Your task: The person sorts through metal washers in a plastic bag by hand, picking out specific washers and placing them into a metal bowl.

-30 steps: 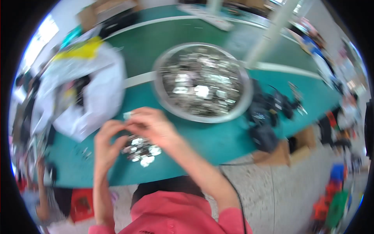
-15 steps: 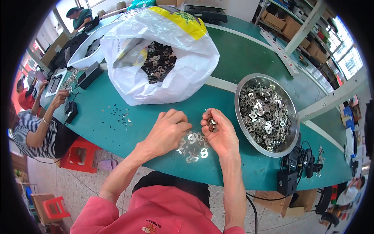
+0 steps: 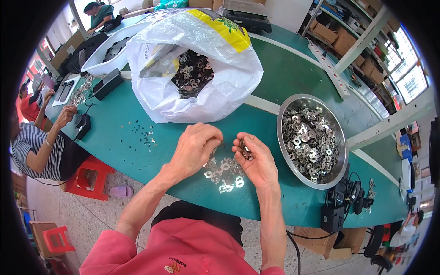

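Note:
My left hand (image 3: 193, 150) is above the green table with its thumb and fingers pinched together. Whatever sits between those fingertips is too small or hidden to make out. Cupped palm up, my right hand (image 3: 257, 161) holds several small flat metal pieces (image 3: 246, 151) under its curled fingers. Between and below both hands lies a loose pile of shiny metal pieces (image 3: 225, 173), with notched, ring-like shapes. A round steel bowl (image 3: 344, 158) full of similar pieces stands to the right. Beyond my hands, a white woven sack (image 3: 229, 98) gapes, showing darker metal pieces (image 3: 192, 75) inside.
Small dark scraps (image 3: 140, 133) lie scattered left of my hands. Black adapters and cables (image 3: 333, 215) sit at the right table edge. A co-worker in a striped shirt (image 3: 39, 153) sits at the left, near a black box (image 3: 108, 84). A power strip (image 3: 327, 68) runs along the back.
My left hand has drawn slightly back from the right hand, and its fingertips sit a little higher. My right fingers remain curled over the pieces. The whole view has shifted slightly.

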Action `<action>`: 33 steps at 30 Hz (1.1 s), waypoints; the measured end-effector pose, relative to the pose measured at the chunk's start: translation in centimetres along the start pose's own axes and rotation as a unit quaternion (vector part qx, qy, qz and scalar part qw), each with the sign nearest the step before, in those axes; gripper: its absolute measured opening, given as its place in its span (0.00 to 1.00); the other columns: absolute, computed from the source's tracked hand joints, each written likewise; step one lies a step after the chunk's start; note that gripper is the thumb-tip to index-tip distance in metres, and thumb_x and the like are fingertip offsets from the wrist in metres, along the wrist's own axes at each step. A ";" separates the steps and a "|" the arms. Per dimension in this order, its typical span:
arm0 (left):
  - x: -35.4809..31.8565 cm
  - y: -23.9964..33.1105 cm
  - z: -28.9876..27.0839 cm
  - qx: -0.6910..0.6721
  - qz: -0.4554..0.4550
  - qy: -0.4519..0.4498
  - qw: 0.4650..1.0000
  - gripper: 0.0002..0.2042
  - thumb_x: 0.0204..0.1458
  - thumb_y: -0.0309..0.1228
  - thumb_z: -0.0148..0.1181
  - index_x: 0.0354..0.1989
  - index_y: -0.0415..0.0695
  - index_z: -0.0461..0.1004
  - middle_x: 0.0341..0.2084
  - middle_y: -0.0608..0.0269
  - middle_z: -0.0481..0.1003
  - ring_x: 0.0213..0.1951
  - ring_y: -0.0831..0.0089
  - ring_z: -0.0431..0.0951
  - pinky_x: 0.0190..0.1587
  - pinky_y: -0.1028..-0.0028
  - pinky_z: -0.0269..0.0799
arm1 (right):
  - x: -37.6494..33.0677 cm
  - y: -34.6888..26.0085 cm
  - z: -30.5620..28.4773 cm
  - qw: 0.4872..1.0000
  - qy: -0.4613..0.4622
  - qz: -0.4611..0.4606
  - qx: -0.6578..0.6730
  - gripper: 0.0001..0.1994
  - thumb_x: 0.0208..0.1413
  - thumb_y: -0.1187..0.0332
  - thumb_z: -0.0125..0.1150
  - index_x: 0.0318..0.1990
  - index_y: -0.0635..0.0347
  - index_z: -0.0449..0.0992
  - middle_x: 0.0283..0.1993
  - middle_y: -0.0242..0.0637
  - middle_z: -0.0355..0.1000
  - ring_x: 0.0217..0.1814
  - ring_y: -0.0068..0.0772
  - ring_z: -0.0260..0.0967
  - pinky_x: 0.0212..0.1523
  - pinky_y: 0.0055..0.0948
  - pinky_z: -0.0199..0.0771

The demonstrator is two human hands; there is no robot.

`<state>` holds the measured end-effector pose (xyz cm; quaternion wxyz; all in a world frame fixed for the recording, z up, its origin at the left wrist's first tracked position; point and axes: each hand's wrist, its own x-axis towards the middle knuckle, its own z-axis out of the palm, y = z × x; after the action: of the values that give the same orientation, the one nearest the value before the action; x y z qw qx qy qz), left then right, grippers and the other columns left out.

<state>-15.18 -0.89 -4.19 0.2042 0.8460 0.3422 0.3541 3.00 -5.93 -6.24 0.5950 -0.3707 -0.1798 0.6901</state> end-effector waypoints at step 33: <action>1.0 0.4 2.2 -0.182 -0.068 0.074 0.978 0.04 0.44 0.18 0.58 0.29 0.35 0.76 0.25 0.60 0.74 0.29 0.72 0.74 0.32 0.76 0.68 | -0.1 0.8 0.3 0.999 -0.034 -0.003 -0.038 0.07 0.56 0.69 0.58 0.38 0.62 0.72 0.36 0.36 0.72 0.39 0.28 0.72 0.40 0.23 0.75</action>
<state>-12.89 -0.67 -4.99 0.3529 0.7410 0.3426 0.4571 2.23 -6.13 -6.58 0.5763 -0.3687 -0.2276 0.6929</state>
